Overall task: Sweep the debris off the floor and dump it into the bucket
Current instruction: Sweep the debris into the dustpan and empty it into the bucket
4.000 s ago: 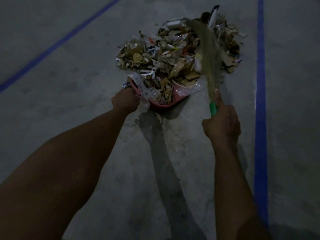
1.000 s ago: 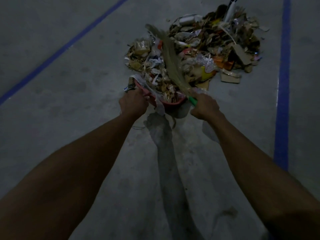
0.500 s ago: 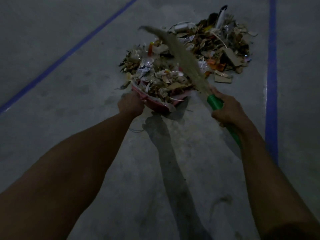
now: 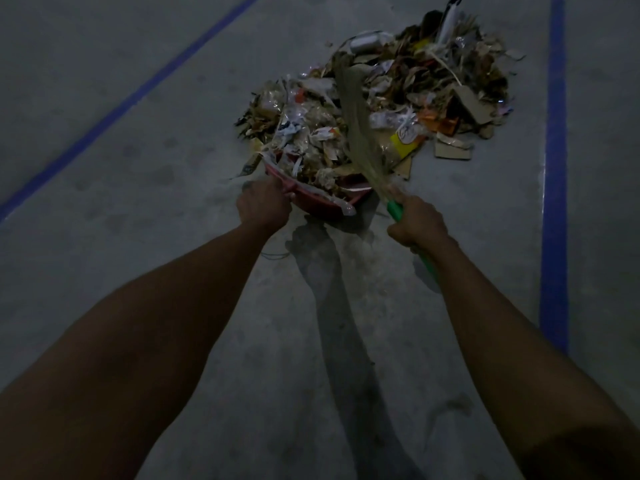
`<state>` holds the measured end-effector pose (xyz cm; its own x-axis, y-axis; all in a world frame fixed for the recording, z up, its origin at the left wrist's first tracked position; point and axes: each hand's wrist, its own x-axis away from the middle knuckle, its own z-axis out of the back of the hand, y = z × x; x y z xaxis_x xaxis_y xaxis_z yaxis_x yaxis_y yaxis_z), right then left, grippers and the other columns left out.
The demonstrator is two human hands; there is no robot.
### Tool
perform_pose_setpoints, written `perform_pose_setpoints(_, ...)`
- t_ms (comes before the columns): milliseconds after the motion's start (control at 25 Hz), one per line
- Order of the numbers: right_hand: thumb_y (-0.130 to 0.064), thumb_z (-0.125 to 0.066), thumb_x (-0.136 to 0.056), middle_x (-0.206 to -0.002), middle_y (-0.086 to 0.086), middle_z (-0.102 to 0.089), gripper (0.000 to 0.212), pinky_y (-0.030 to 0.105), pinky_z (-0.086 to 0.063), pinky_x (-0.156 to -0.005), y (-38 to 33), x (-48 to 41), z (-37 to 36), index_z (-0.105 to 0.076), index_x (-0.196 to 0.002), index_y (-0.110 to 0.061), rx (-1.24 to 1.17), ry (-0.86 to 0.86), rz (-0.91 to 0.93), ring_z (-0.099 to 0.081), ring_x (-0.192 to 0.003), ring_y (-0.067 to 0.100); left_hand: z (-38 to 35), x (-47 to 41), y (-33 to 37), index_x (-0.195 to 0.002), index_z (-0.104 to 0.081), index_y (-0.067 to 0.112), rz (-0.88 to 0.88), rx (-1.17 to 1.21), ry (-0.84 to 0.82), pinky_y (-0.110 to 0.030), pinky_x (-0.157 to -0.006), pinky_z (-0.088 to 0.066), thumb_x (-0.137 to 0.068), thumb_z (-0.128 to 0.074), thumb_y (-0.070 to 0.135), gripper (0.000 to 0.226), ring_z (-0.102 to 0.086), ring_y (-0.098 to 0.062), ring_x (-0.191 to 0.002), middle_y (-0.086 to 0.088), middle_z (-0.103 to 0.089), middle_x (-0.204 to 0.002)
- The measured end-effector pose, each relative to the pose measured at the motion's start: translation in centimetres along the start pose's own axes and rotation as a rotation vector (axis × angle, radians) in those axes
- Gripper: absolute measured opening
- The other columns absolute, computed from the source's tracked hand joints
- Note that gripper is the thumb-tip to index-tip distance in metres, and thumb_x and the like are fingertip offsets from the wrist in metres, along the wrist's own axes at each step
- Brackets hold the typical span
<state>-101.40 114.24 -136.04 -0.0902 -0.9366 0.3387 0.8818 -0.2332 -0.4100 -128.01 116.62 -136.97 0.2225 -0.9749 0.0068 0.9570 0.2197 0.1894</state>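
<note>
On the floor (image 4: 156,220), centre: my L hand (image 4: 263,204) fingers curl round the red dustpan (image 4: 323,204) rim, prob. bracing it vs. the sweep; R hand (image 4: 417,223) fingers wrap the broom (image 4: 355,109) handle, bristles laid across the debris (image 4: 433,84) to drag it in. Debris: paper, cardboard, plastic scraps; part in pan, most heaped beyond.

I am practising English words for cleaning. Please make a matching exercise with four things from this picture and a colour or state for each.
Things:
1. dustpan
2. broom handle
3. floor line
4. left hand

Matches:
a. blue
b. grips the dustpan
c. green
d. red

Pairs: 1-d, 2-c, 3-a, 4-b
</note>
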Motion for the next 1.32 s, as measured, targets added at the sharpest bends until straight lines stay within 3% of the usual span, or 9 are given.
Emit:
perform_pose_setpoints(120, -0.021, -0.068, -0.081, -0.118, 0.014, -0.058, 0.085, 0.032, -0.044, -0.064, 1.0, 1.2, -0.2, -0.032, -0.156, -0.038, 0.105, -0.068, 0.064, -0.055, -0.082, 0.028, -0.2, -0.3, -0.5, -0.108, -0.066, 0.018, -0.015, 0.028, 0.022, -0.038, -0.066, -0.048, -0.093, -0.062, 0.038, 0.025, -0.066, -0.032, -0.096, -0.011, -0.068, -0.103)
perform_pose_setpoints(320, -0.02, -0.067, -0.083, -0.12, 0.01, -0.054, 0.087, 0.03, -0.044, -0.061, 1.2, 4.7, 0.3, -0.028, -0.156, -0.047, 0.083, -0.131, 0.09, -0.055, -0.083, 0.026, -0.2, -0.2, -0.6, -0.119, -0.067, 0.019, -0.04, 0.073, 0.031, -0.041, -0.081, -0.052, -0.094, -0.058, 0.04, 0.033, -0.064, -0.033, -0.105, -0.011, -0.068, -0.112)
perform_pose_setpoints(440, -0.016, -0.063, -0.079, -0.107, 0.004, -0.053, 0.094, 0.027, -0.039, -0.046, 3.0, 7.9, 1.3, -0.023, -0.149, -0.063, -0.045, -0.07, 0.015, -0.058, -0.071, 0.023, 0.1, 0.2, -0.5, -0.121, -0.066, 0.02, -0.054, 0.103, 0.033, -0.038, -0.077, -0.049, -0.096, -0.057, 0.041, 0.034, -0.064, -0.033, -0.103, -0.011, -0.068, -0.113)
perform_pose_setpoints(520, -0.015, -0.063, -0.078, -0.106, 0.002, -0.056, 0.097, 0.028, -0.039, -0.051, 4.1, 9.4, 2.1, -0.02, -0.146, -0.069, -0.119, 0.018, -0.048, -0.057, -0.073, 0.021, 0.6, 0.3, -0.4, -0.122, -0.066, 0.019, -0.073, 0.123, 0.022, -0.037, -0.076, -0.048, -0.096, -0.057, 0.043, 0.036, -0.064, -0.034, -0.102, -0.012, -0.068, -0.113)
perform_pose_setpoints(680, -0.012, -0.064, -0.076, -0.111, 0.002, -0.055, 0.1, 0.033, -0.045, -0.069, 3.7, 9.2, 3.6, -0.019, -0.15, -0.062, -0.216, 0.17, -0.067, -0.057, -0.087, 0.025, 1.6, 0.8, 0.2, -0.118, -0.068, 0.02, -0.133, 0.165, 0.077, -0.032, -0.069, -0.04, -0.094, -0.06, 0.043, 0.035, -0.063, -0.034, -0.1, -0.012, -0.068, -0.111)
perform_pose_setpoints(800, -0.014, -0.065, -0.076, -0.119, 0.006, -0.059, 0.098, 0.035, -0.048, -0.07, 1.9, 7.9, 4.4, -0.021, -0.151, -0.059, -0.219, 0.232, -0.038, -0.056, -0.086, 0.027, 1.8, 1.0, 0.7, -0.121, -0.066, 0.025, -0.202, 0.154, 0.106, -0.031, -0.067, -0.038, -0.094, -0.059, 0.044, 0.034, -0.063, -0.032, -0.101, -0.008, -0.068, -0.113)
perform_pose_setpoints(1080, -0.021, -0.07, -0.081, -0.131, 0.008, -0.057, 0.086, 0.036, -0.048, -0.076, 0.0, 8.6, 1.0, -0.031, -0.152, -0.051, -0.179, 0.093, -0.011, -0.059, -0.101, 0.032, 2.1, 1.2, 1.6, -0.119, -0.069, 0.032, -0.198, 0.204, 0.161, -0.03, -0.064, -0.037, -0.093, -0.057, 0.049, 0.033, -0.066, -0.029, -0.094, -0.004, -0.071, -0.106)
perform_pose_setpoints(1200, -0.02, -0.071, -0.078, -0.127, 0.006, -0.057, 0.084, 0.031, -0.041, -0.073, 0.7, 10.1, -1.5, -0.036, -0.152, -0.043, -0.228, 0.065, -0.039, -0.052, -0.09, 0.023, 1.9, 1.2, 1.9, -0.116, -0.07, 0.031, -0.18, 0.201, 0.205, -0.028, -0.061, -0.033, -0.094, -0.056, 0.049, 0.032, -0.066, -0.026, -0.089, -0.004, -0.072, -0.101)
perform_pose_setpoints(1320, -0.019, -0.068, -0.075, -0.116, 0.0, -0.056, 0.092, 0.03, -0.04, -0.068, 1.8, 10.4, -2.1, -0.03, -0.151, -0.053, -0.307, 0.08, -0.025, -0.052, -0.085, 0.019, 1.4, 1.2, 2.1, -0.117, -0.07, 0.03, -0.188, 0.204, 0.242, -0.027, -0.063, -0.033, -0.094, -0.056, 0.048, 0.032, -0.066, -0.025, -0.09, -0.003, -0.072, -0.103)
